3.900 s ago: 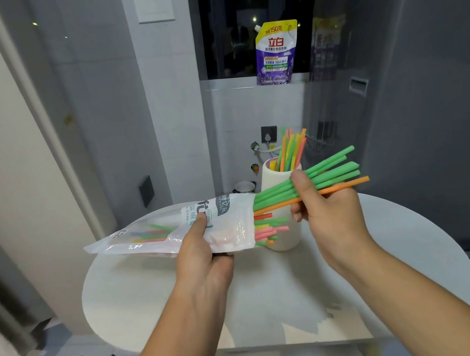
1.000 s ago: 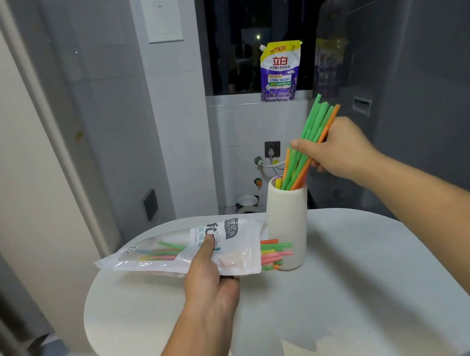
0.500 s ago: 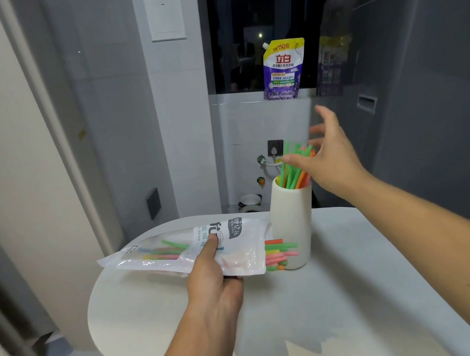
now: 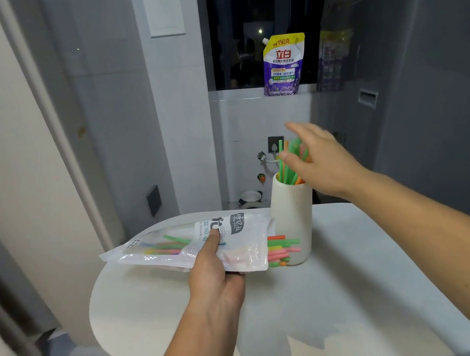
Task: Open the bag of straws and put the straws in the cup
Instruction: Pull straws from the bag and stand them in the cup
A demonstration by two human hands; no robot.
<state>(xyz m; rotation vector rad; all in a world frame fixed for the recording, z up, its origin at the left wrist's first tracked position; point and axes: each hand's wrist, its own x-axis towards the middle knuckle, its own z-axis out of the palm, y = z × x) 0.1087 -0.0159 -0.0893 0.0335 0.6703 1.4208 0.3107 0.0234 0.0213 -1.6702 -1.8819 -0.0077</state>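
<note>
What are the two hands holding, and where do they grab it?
The left hand holds the clear plastic straw bag at its middle, thumb on top. The right hand is open above the white ribbed cup, holding nothing.

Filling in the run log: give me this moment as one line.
left hand: holds straw bag | right hand: open, over cup | cup: straws standing | bag: straws poking out

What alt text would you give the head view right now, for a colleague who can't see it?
Left hand holds an opened straw bag over a round white table, coloured straws sticking out of its mouth beside a white ribbed cup. Right hand, fingers spread, hovers at the green and orange straws standing in the cup.
</note>
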